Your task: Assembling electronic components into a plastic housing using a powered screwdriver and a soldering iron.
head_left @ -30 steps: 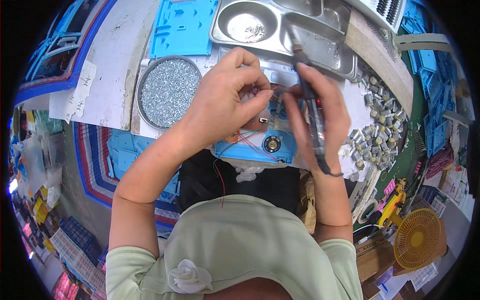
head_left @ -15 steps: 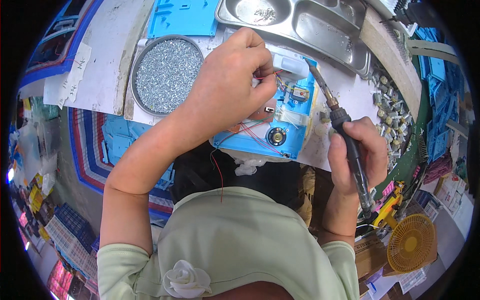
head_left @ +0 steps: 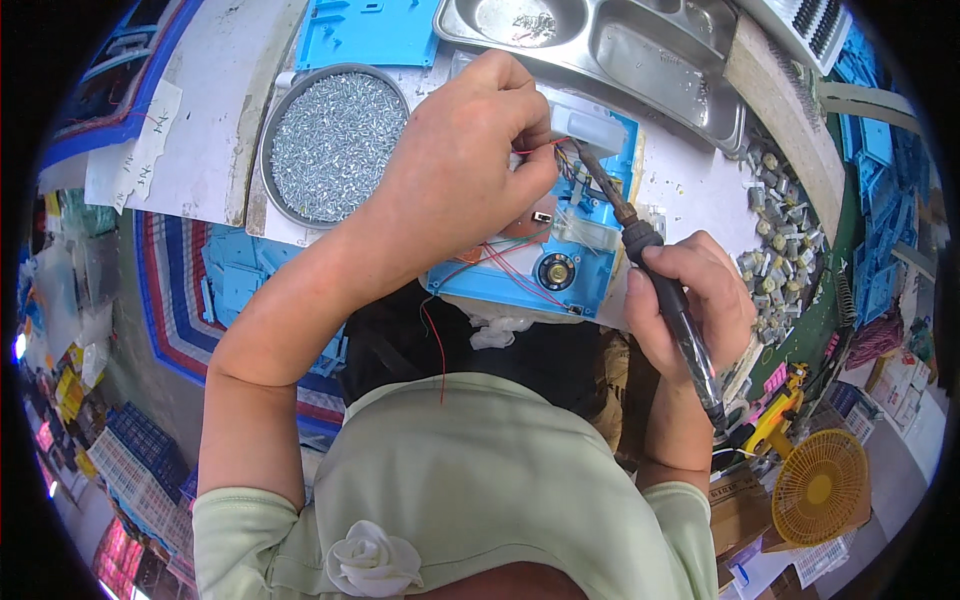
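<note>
My right hand (head_left: 700,300) is wrapped round the dark handle of a soldering iron (head_left: 672,290). The iron slants up and left, its tip by the wires next to my left fingers. Over the blue plastic housing (head_left: 500,285), my left hand (head_left: 480,150) pinches a thin red wire (head_left: 545,148). In the housing are a round speaker (head_left: 555,271), a brown circuit board (head_left: 528,225) with a small switch, a translucent white part (head_left: 590,128) and several thin wires. My left hand hides part of the housing's left side.
A round metal tin of small screws (head_left: 335,145) stands left of my left hand. Behind lies a steel compartment tray (head_left: 590,60), beside a blue plastic panel (head_left: 365,35). Small metal parts (head_left: 772,240) are heaped at the right, along a wooden board (head_left: 790,120).
My right hand has brought the soldering iron left, from beside the housing to the wires at my left fingers. The left hand has barely moved and keeps its pinch.
</note>
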The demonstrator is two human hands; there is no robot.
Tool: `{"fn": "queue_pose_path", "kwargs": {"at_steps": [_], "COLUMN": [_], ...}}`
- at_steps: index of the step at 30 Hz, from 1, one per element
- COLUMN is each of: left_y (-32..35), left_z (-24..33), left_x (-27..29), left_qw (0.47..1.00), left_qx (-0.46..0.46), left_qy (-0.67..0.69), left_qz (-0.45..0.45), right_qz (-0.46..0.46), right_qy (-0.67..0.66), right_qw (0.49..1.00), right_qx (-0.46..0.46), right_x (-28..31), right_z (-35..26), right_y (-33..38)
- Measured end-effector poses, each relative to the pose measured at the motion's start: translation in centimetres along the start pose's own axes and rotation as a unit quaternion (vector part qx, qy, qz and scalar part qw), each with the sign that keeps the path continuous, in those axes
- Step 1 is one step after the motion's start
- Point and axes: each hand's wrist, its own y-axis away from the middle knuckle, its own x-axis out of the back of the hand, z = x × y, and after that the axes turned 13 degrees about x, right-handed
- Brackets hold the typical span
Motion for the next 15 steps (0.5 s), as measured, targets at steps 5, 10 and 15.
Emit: {"fn": "queue_pose_path", "kwargs": {"at_steps": [5,10,15], "left_y": [-0.1,-0.1,-0.1], "left_z": [0.0,0.0,0.0], "left_x": [-0.2,-0.1,-0.2], "left_qw": [1.0,1.0,1.0], "left_qx": [-0.001,-0.002,-0.003], "left_qy": [0.005,0.006,0.009], "left_qz": [0.0,0.003,0.005], "right_qz": [-0.022,-0.025,-0.009], "right_qy": [0.019,0.044,0.014], "right_qw": [0.999,0.997,0.999], "right_qx": [0.017,0.067,0.043], "right_x": [0.1,0.1,0.5], "right_z": [0.1,1.0,0.9], "right_y": [-0.1,0.0,0.3]}}
